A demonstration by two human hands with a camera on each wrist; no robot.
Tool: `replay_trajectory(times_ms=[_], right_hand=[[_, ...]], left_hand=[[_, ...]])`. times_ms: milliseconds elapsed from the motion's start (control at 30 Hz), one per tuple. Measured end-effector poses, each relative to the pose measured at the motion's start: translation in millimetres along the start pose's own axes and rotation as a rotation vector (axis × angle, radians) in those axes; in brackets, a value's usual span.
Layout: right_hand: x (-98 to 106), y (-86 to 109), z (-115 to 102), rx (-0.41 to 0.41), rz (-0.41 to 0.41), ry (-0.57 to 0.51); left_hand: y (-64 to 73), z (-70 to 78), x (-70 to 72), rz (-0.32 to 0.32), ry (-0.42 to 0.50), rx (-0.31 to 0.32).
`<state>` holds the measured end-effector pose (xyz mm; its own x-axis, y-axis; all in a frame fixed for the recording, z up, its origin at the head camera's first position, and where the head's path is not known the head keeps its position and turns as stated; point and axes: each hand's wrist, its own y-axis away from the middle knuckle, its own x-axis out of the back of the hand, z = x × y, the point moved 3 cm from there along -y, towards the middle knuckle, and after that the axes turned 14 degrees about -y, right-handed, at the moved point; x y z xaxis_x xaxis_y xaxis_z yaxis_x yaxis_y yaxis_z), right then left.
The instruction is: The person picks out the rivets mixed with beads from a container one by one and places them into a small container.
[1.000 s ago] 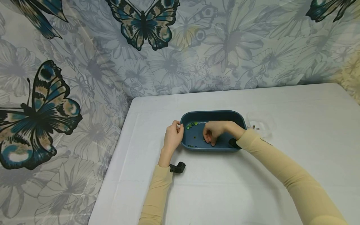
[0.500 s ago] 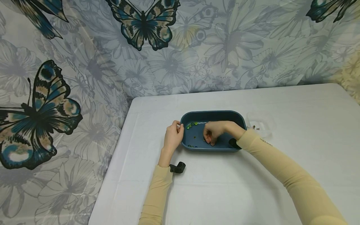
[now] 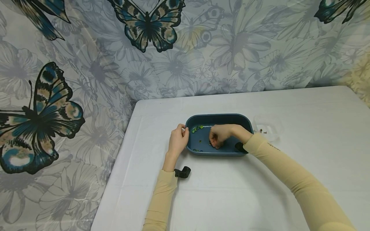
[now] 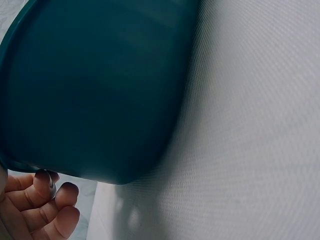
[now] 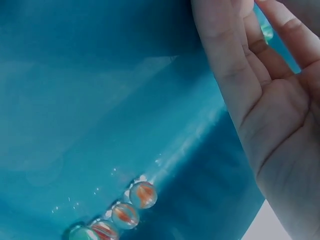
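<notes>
Blue plastic tray (image 3: pixel 214 119), head view: left grip (image 3: pixel 177 139) holds its end rim. Right grip (image 3: pixel 221 133) reaches inside, fingertips down; cannot tell whether it pinches anything. Green marbles (image 3: pixel 198 128) lie between both grips, towards the far wall. Left wrist: fingers curled beside the rim. Right wrist: orange-swirled marbles (image 5: pixel 143 195) line up, clear of the right grip.

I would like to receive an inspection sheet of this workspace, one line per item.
Surface: table with white cover.
Job's things: blue tray holds green marbles and orange-streaked marbles.
Clutter: clear container right of the tray, contents too small to identify.
Hands: left hand at the tray's left rim, fingers curled; right hand inside the tray, any held thing hidden.
Cables: nothing seen.
Surroundings: butterfly-patterned backdrop behind the table.
</notes>
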<state>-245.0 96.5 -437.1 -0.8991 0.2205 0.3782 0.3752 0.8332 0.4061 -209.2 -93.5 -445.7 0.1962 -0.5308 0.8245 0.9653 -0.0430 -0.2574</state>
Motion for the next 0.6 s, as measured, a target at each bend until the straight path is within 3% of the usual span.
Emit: replay_trajectory(times_ms=[600], right_hand=[[8.9, 3.4, 4.7, 0.058, 0.069, -0.148]], left_hand=[[0.8, 1.2, 1.3, 0.002, 0.01, -0.008]])
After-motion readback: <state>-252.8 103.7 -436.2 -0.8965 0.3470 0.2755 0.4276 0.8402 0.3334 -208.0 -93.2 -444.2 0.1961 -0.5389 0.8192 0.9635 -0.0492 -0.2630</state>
